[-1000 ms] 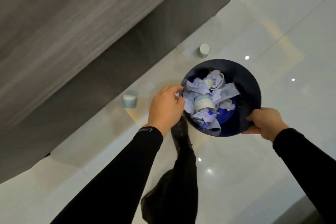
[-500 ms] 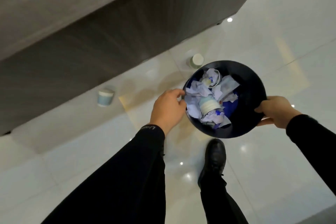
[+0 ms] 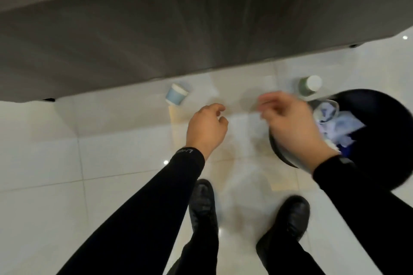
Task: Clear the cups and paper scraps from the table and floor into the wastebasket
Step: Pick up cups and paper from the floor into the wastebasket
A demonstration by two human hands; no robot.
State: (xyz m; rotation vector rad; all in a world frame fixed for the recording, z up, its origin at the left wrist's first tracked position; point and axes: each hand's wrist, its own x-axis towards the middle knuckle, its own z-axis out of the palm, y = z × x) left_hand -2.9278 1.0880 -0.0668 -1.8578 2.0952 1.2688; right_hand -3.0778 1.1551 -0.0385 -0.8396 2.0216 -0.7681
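Hands are both empty, the left hand (image 3: 206, 128) loosely curled and the right hand (image 3: 290, 123) half spread over the wastebasket (image 3: 377, 140), so the blue cup (image 3: 176, 94) and green cup (image 3: 309, 86) on the floor are best pinched at the rim.

Two cups (image 3: 176, 94) (image 3: 309, 86) on floor (image 3: 67, 163), left of wastebasket (image 3: 384, 140).

Both arms in black sleeves reach forward and down. The left hand (image 3: 206, 127) hangs free with its fingers loosely curled and holds nothing. The right hand (image 3: 290, 125) is blurred, its fingers half bent, also without anything.
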